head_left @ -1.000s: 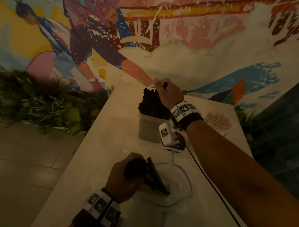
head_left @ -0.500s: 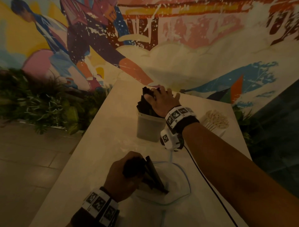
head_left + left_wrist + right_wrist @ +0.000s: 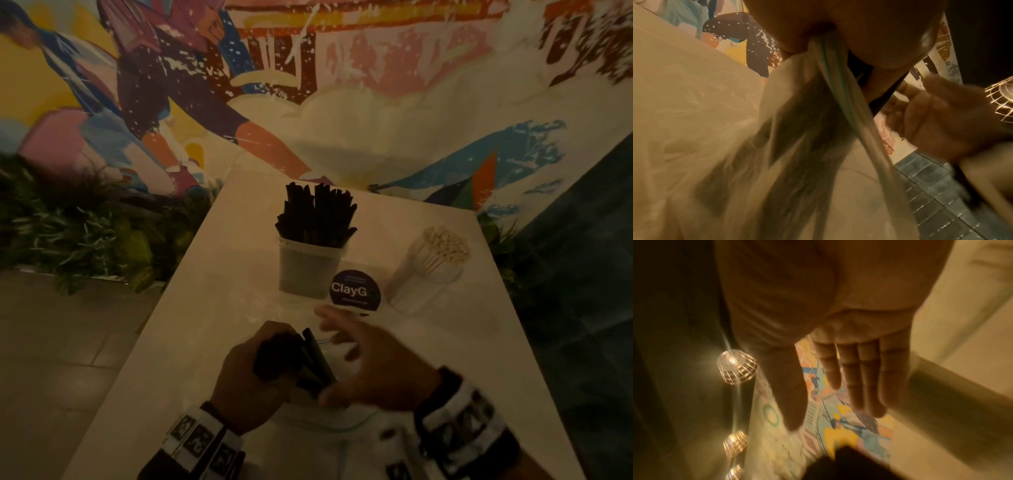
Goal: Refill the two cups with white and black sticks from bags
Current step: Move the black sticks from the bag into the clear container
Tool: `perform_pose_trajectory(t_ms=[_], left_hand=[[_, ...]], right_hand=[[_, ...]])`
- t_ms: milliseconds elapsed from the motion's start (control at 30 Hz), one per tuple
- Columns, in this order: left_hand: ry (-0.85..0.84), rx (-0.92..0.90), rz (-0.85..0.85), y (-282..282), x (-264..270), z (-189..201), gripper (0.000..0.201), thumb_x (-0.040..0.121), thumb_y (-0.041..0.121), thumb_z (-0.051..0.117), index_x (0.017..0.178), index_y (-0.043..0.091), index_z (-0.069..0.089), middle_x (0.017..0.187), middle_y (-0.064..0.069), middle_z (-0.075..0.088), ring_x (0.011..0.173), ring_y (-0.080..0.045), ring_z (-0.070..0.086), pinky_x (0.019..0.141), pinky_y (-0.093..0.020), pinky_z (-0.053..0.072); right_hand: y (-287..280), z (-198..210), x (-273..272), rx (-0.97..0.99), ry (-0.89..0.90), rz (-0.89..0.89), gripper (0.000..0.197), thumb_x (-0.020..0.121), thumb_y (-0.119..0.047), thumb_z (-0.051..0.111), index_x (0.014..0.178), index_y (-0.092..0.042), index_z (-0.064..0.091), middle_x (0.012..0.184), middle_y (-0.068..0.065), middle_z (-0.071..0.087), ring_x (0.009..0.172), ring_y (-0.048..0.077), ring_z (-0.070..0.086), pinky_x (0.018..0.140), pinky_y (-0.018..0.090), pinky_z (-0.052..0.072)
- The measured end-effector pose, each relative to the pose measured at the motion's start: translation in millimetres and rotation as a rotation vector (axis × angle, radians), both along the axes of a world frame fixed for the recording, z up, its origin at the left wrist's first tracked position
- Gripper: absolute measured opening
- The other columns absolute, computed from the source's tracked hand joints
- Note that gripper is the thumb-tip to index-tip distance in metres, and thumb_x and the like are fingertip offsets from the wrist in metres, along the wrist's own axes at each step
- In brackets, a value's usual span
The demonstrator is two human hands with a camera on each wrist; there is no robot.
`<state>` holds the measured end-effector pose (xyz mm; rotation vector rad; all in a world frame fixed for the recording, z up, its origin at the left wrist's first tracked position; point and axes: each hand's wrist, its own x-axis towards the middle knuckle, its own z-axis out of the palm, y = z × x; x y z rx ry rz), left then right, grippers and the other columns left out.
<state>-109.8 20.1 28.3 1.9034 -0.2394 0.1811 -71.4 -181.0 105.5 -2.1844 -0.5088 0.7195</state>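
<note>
Black sticks poke up out of the fist of the left hand, whose grip is curled around them and around the gathered mouth of a clear plastic bag that lies on the near end of the pale worktop; from the left wrist the bag's bunched film and its blue-green sealing strip run out from under the fingers. Just beside it on the right, the right hand hovers blurred over the bag, its grip wide, fingers straight and spread with nothing in them. Farther back near the middle of the worktop stands a frosted square cup, packed full with upright black sticks. To its right, well apart from it, a clear cup holds a bundle of white sticks leaning toward the right. Between the two cups, low and toward the near side, sits a dark round label reading "ClayG". Behind the worktop a painted mural covers the wall, with green plants at its foot on the left. Caged lamps glow in the right wrist view.
</note>
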Motion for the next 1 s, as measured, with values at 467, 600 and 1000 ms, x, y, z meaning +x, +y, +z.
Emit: perform_pose_trajectory(t_ms=[467, 600, 1000], left_hand=[[0.036, -0.140, -0.045, 3.4, -5.8, 7.3, 0.048, 0.059, 0.072, 0.069, 0.102, 0.058, 0.055, 0.103, 0.022, 0.065, 0.093, -0.003, 0.065, 0.082, -0.025, 0.055], [0.025, -0.120, -0.022, 9.1, -4.4, 4.5, 0.037, 0.062, 0.052, 0.077, 0.094, 0.041, 0.062, 0.093, 0.012, 0.067, 0.087, -0.010, 0.067, 0.078, -0.041, 0.056], [0.028, 0.011, 0.084, 14.0, -5.3, -3.5, 0.024, 0.068, 0.044, 0.065, 0.087, 0.030, 0.061, 0.091, 0.013, 0.064, 0.082, -0.003, 0.063, 0.076, -0.027, 0.053]], right_hand=[[30.5, -67.4, -27.4, 0.139, -0.717, -0.165, 0.032, 0.084, -0.047, 0.053, 0.108, -0.028, 0.051, 0.090, 0.001, 0.070, 0.076, 0.022, 0.066, 0.065, 0.032, 0.057], [34.9, -68.5, -25.3, 0.163, -0.609, -0.176, 0.039, 0.080, -0.048, 0.055, 0.106, -0.021, 0.063, 0.093, 0.000, 0.070, 0.079, 0.020, 0.064, 0.066, 0.032, 0.055], [15.8, -60.9, -13.7, 0.360, -0.518, -0.429, 0.011, 0.072, -0.011, 0.068, 0.078, -0.015, 0.060, 0.074, -0.004, 0.063, 0.070, 0.007, 0.061, 0.066, 0.024, 0.052]])
